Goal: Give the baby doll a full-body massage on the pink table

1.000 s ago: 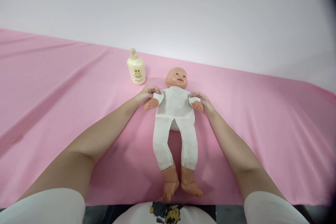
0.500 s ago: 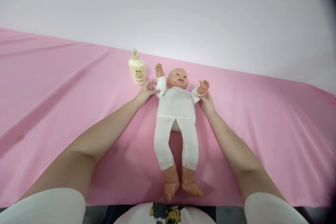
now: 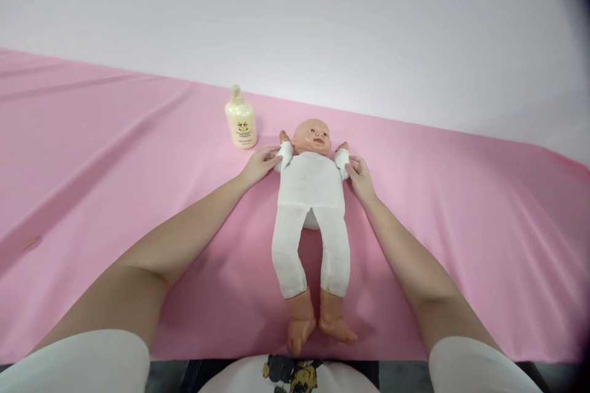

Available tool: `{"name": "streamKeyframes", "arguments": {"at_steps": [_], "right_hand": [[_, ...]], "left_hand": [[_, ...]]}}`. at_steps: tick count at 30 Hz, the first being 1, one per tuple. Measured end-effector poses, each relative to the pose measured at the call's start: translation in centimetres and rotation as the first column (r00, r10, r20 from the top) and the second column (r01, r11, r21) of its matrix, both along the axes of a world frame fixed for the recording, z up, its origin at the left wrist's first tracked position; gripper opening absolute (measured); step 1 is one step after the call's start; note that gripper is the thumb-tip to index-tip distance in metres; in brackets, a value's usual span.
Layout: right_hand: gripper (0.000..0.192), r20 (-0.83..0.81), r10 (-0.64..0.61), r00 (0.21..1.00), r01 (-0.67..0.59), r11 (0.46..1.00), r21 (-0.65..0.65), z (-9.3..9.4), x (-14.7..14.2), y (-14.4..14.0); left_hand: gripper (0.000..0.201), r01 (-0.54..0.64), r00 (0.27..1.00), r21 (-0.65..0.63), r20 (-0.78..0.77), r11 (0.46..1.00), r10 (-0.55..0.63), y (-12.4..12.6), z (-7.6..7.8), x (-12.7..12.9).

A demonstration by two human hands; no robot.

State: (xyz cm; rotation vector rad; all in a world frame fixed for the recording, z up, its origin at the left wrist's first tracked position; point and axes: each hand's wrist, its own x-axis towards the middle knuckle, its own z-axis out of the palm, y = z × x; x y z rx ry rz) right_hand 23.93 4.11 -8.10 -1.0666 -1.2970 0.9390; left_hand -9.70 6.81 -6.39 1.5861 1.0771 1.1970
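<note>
A baby doll (image 3: 311, 179) with a white cloth body lies face up, its feet pointing toward me. My left hand (image 3: 262, 165) is closed around the doll's upper arm at the picture's left, thumb in front and fingers behind. On the other side, my right hand (image 3: 361, 178) grips the other white upper arm between thumb and fingers. Both doll arms are bent upward beside its head, and their plastic hands are partly hidden behind the sleeves.
A cream pump bottle (image 3: 241, 126) with a cartoon label stands just beyond my left hand. Pink cloth (image 3: 193, 313) with folds covers the table. A white wall (image 3: 295, 24) rises behind it. A small brownish mark (image 3: 31, 244) shows at the far left.
The doll's arms have turned, so its plastic hands show less and sit lower or farther back. The right-side arm has moved inward, and my right hand's fingers now show at its outer side.
</note>
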Motion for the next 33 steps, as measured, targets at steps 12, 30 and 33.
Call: {"name": "streamKeyframes", "arguments": {"at_steps": [12, 30, 33], "right_hand": [[0.042, 0.084, -0.078, 0.993, 0.078, 0.997, -0.002, 0.3, -0.2, -0.4], [0.049, 0.016, 0.009, 1.0, -0.009, 0.999, -0.047, 0.3, -0.3, -0.5], [0.049, 0.018, 0.012, 1.0, -0.011, 0.999, -0.049, 0.2, -0.2, -0.3]], "left_hand": [[0.039, -0.066, 0.939, 0.071, -0.333, 0.995, 0.086, -0.9, 1.1, -0.3], [0.041, -0.05, 0.976, 0.003, -0.214, 0.999, 0.049, -0.8, 1.0, -0.4], [0.042, -0.02, 0.98, -0.004, -0.197, 1.0, 0.019, -0.6, 0.8, -0.4]]}}
